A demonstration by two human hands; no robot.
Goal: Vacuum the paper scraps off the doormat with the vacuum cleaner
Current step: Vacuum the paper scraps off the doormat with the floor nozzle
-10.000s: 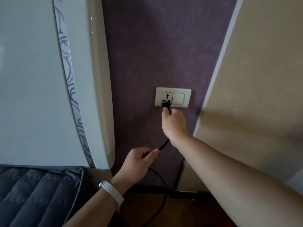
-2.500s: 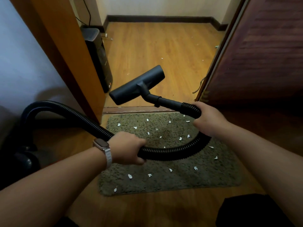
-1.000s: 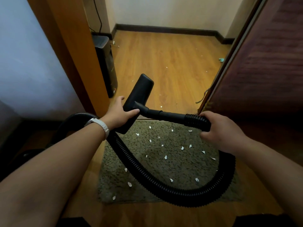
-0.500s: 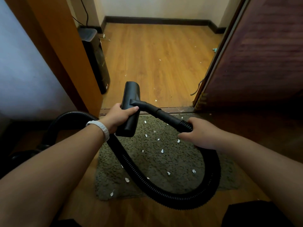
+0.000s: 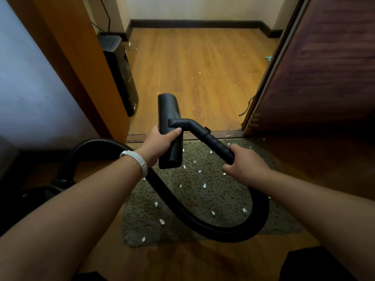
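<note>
- Paper scraps (image 5: 204,185), small and white, lie scattered over the green doormat (image 5: 229,201) at a doorway. Most sit to the right of the nozzle and nearer the person.
- Head view: the left hand (image 5: 162,141) is wrapped round the middle of the black nozzle (image 5: 169,110). The nozzle's long axis points away from the person, toward the wooden floor (image 5: 203,67) beyond the threshold.
- The right hand (image 5: 245,168) grips the tube (image 5: 209,138) where it meets the ribbed hose (image 5: 203,222).
- The hose loops over the mat's near right part and runs back to what seems the vacuum cleaner body (image 5: 40,195) (dim, at the left edge).
- The nozzle appears held above the mat's far left part, not yet on it. The coming move likely calls for turning it crosswise and lowering it toward the person, onto the scraps.
</note>
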